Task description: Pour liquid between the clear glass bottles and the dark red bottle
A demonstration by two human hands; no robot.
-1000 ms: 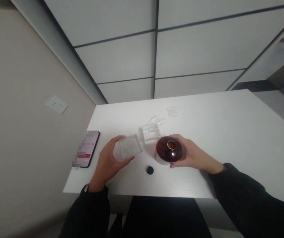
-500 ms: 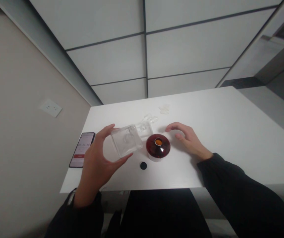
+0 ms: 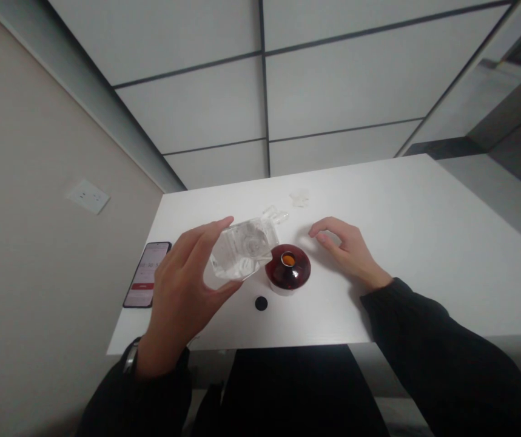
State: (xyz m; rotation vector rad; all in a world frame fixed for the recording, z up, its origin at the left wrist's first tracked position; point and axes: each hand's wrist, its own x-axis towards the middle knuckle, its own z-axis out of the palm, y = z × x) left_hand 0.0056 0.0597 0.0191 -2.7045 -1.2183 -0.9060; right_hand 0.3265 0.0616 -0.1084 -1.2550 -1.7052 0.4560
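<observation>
My left hand (image 3: pixel 187 279) grips a clear square box-like piece (image 3: pixel 242 249) by its edges, thumb below and fingers above. The piece is tilted over the table. A second clear piece behind it is covered or overlapped, and I cannot tell whether the two touch. Just to its right stands a round, dark red glossy object (image 3: pixel 282 273) with an orange-centred hole on top and a pale base. My right hand (image 3: pixel 344 246) rests on the table to the right of that object, fingers loosely bent and apart from the thumb, with nothing visible in it.
A small black disc (image 3: pixel 261 303) lies in front of the red object. Small clear pieces (image 3: pixel 276 215) and a pale translucent cluster (image 3: pixel 299 197) lie farther back. A phone (image 3: pixel 144 279) lies at the left of the white table (image 3: pixel 424 243). Beyond are cabinet panels (image 3: pixel 342 91).
My left hand has moved the clear piece slightly right and up and turned it, so it now overlaps the second clear piece in view. My right hand stays nearly still.
</observation>
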